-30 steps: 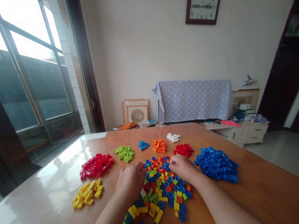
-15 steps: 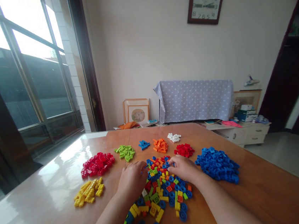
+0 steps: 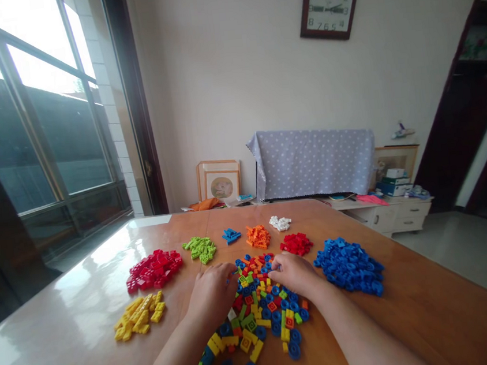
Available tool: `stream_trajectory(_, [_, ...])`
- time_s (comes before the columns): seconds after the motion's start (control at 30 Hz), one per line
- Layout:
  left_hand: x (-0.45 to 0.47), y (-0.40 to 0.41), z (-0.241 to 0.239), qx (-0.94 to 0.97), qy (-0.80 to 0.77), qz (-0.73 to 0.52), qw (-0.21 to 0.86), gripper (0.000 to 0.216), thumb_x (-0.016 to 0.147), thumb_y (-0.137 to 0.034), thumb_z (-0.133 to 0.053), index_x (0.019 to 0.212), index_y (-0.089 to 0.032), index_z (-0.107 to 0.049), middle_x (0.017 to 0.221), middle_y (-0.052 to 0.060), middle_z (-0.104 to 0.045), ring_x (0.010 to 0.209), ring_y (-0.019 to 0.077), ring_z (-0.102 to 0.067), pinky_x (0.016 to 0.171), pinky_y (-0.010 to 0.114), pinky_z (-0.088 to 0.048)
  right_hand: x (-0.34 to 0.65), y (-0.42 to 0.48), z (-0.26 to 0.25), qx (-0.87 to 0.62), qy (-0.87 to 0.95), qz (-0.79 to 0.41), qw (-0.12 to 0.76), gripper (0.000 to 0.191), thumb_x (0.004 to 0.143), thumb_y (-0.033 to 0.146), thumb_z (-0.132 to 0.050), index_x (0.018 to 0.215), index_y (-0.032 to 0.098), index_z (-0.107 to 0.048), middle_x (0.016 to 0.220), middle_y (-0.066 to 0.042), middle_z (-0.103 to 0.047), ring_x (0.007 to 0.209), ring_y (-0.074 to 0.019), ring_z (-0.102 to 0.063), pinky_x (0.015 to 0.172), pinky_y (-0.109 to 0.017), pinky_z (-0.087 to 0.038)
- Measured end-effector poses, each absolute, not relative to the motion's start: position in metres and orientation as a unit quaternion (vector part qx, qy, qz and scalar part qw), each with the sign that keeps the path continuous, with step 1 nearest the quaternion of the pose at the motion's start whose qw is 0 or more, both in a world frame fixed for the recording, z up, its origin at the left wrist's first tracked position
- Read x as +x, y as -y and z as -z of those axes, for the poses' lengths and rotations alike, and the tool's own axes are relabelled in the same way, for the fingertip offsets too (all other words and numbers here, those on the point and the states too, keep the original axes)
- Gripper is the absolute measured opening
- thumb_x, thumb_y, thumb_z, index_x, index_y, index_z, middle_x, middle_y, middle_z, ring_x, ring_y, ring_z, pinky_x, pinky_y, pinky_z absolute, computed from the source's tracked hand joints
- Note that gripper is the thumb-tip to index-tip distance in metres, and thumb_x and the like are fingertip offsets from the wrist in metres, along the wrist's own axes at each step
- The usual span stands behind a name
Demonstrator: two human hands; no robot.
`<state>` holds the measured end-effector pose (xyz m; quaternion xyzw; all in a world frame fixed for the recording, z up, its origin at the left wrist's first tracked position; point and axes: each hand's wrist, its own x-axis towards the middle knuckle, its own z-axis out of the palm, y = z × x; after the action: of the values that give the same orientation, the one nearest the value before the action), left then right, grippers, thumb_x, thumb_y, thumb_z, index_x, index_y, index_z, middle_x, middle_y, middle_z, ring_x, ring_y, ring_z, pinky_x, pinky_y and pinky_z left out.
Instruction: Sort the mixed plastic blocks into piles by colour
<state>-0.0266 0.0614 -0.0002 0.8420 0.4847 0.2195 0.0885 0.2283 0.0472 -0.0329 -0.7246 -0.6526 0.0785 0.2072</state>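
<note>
A mixed heap of small plastic building bricks (image 3: pixel 257 309) lies in front of me, with blue wheel-like rings among the red, yellow, green and orange pieces. At its left side is my left hand (image 3: pixel 213 289), fingers bent inward and fingertips at the heap's edge. The back of the hand covers whatever is in them. My right hand (image 3: pixel 295 271) reaches over the upper right of the heap, thumb and fingers curled together. Any piece between them is too small to make out. Just beyond that hand sits a pile of red bricks (image 3: pixel 296 244).
Sorted piles surround the heap: yellow bricks (image 3: pixel 139 316), dark red bricks (image 3: pixel 154 269), lime green bricks (image 3: pixel 200 249), small blue pieces (image 3: pixel 231 236), orange bricks (image 3: pixel 258 236), white pieces (image 3: pixel 280 223) and a large blue pile (image 3: pixel 349 267). All rest on a glossy wooden table (image 3: pixel 417 303).
The whole view has shifted slightly, so everything appears a little further left. Both hands stay at the heap in nearly the same pose, and the right fingers look slightly more curled.
</note>
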Motion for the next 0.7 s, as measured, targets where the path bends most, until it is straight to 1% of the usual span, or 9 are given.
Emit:
stream_trajectory(0.17, [-0.027,-0.062,0.0,0.842,-0.483,-0.222,0.087,0.025,0.094,-0.037,-0.048,0.106,-0.028,-0.068,0.107,0.003,-0.073,0.099,0.0189,-0.065,0.079,0.025,-0.042,0.232,-0.048,0.032,-0.721,0.654,-0.09,0.21,0.014,0.073,0.035,-0.072,0.079,0.023,-0.07,0.088,-0.001,-0.069,0.074,-0.0144,-0.06,0.06,-0.024,-0.032])
stream_trajectory(0.3, [-0.027,-0.061,-0.002,0.842,-0.485,-0.221,0.087,0.025,0.094,-0.036,-0.048,0.107,-0.028,-0.068,0.106,0.003,-0.073,0.099,0.0187,-0.065,0.079,0.026,-0.042,0.242,-0.048,0.028,-0.724,0.639,-0.091,0.244,0.011,0.072,0.032,-0.069,0.077,0.022,-0.07,0.083,0.0,-0.07,0.072,-0.0144,-0.06,0.058,-0.023,-0.032])
stream_trajectory(0.37, [-0.028,-0.06,-0.003,0.842,-0.484,-0.221,0.088,0.026,0.094,-0.036,-0.047,0.107,-0.028,-0.068,0.105,0.003,-0.073,0.098,0.0188,-0.065,0.079,0.026,-0.042,0.253,-0.047,0.026,-0.732,0.622,-0.097,0.259,0.011,0.072,0.031,-0.068,0.077,0.022,-0.07,0.079,0.0,-0.071,0.07,-0.0147,-0.06,0.057,-0.024,-0.032])
stream_trajectory(0.5, [-0.028,-0.059,-0.004,0.842,-0.482,-0.226,0.088,0.026,0.094,-0.036,-0.047,0.108,-0.028,-0.068,0.103,0.003,-0.073,0.097,0.0193,-0.065,0.077,0.026,-0.041,0.28,-0.041,0.027,-0.763,0.579,-0.123,0.261,0.011,0.069,0.029,-0.064,0.076,0.021,-0.07,0.07,0.0,-0.069,0.065,-0.0161,-0.059,0.056,-0.024,-0.033])
stream_trajectory(0.6, [-0.028,-0.059,-0.005,0.841,-0.483,-0.229,0.085,0.025,0.094,-0.035,-0.048,0.107,-0.027,-0.069,0.104,0.003,-0.073,0.099,0.0193,-0.064,0.078,0.026,-0.042,0.29,-0.039,0.029,-0.764,0.544,-0.131,0.321,0.015,0.074,0.028,-0.057,0.079,0.02,-0.069,0.07,-0.001,-0.068,0.067,-0.017,-0.06,0.057,-0.025,-0.037])
stream_trajectory(0.7, [-0.028,-0.058,-0.007,0.84,-0.488,-0.219,0.09,0.025,0.093,-0.033,-0.049,0.106,-0.027,-0.069,0.105,0.004,-0.073,0.1,0.0196,-0.064,0.08,0.026,-0.042,0.284,-0.041,0.03,-0.75,0.48,-0.161,0.425,0.022,0.077,0.03,-0.051,0.089,0.02,-0.068,0.079,-0.004,-0.07,0.073,-0.0183,-0.062,0.061,-0.026,-0.044])
